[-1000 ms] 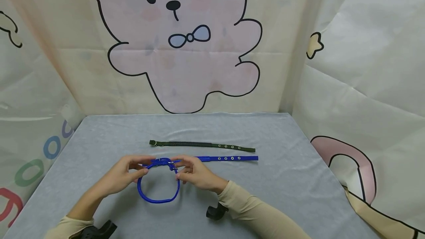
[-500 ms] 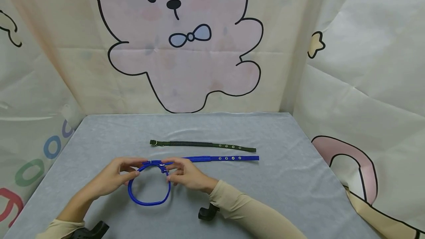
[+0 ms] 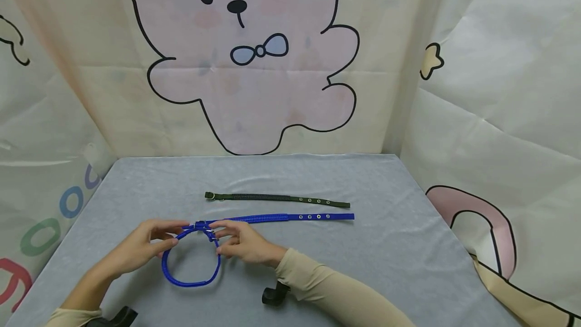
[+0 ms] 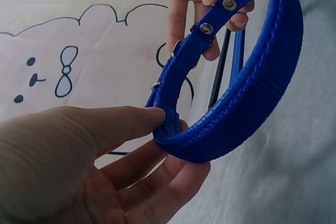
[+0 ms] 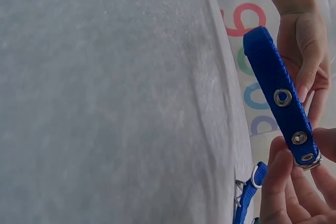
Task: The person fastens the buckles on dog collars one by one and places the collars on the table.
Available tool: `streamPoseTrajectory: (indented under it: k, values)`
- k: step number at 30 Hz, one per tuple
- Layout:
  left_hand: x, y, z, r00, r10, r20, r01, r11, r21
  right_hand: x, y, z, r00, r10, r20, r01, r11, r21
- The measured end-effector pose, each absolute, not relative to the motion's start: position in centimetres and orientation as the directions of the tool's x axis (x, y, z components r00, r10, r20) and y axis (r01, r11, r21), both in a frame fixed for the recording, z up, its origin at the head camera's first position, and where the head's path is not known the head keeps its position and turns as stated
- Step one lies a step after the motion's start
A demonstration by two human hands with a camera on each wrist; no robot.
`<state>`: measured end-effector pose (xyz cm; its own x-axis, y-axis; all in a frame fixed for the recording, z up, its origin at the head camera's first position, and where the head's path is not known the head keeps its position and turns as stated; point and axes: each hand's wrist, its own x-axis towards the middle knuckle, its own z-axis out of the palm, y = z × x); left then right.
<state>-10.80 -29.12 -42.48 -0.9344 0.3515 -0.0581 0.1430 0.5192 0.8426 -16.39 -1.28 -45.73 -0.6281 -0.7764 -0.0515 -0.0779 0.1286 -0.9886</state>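
Note:
Both hands hold a blue collar (image 3: pixel 188 284), buckled into a loop with its opening toward me. My left hand (image 3: pixel 138 247) pinches its left side between thumb and fingers, near the metal ring in the left wrist view. My right hand (image 3: pixel 249 242) grips the opposite side by the buckle (image 4: pixel 177 49). Metal eyelets (image 5: pixel 282 97) run along the strap, and its padded part (image 4: pixel 257 103) curves around at the front. Behind the loop a second blue collar (image 3: pixel 272 217) lies flat on the table, its left end partly hidden by the loop and right hand.
A green collar (image 3: pixel 260 197) lies straight at the back of the grey cloth-covered table (image 3: pixel 386 246), roughly parallel to the flat blue one. Printed curtains (image 3: pixel 290 105) close in the table at the back and both sides. Black wrist mounts (image 3: pixel 274 294) sit under the forearms.
Both hands have moved left and slightly toward me with the looped blue collar between them. More of the flat blue collar now shows. The grips look the same.

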Motion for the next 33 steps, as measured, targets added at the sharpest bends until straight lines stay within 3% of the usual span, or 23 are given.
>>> streamPoseTrajectory:
  k: [6,16,33]
  values:
    - [-10.4,-30.1,-42.4,-0.945,0.317,-0.087,0.108,0.549,0.829,-16.1,-2.4,-46.0,-0.614,-0.788,-0.044,-0.091,0.127,-0.988]
    - [-10.1,-32.1,-43.0,-0.936,0.350,-0.044,0.166,0.546,0.821,-15.6,-4.1,-46.0,-0.601,-0.797,-0.066,-0.095,0.152,-0.984]
    - [-10.1,-35.1,-44.1,-0.924,0.363,-0.119,0.113,0.559,0.822,-14.9,-7.1,-46.6,-0.599,-0.795,-0.096,-0.091,0.187,-0.978]
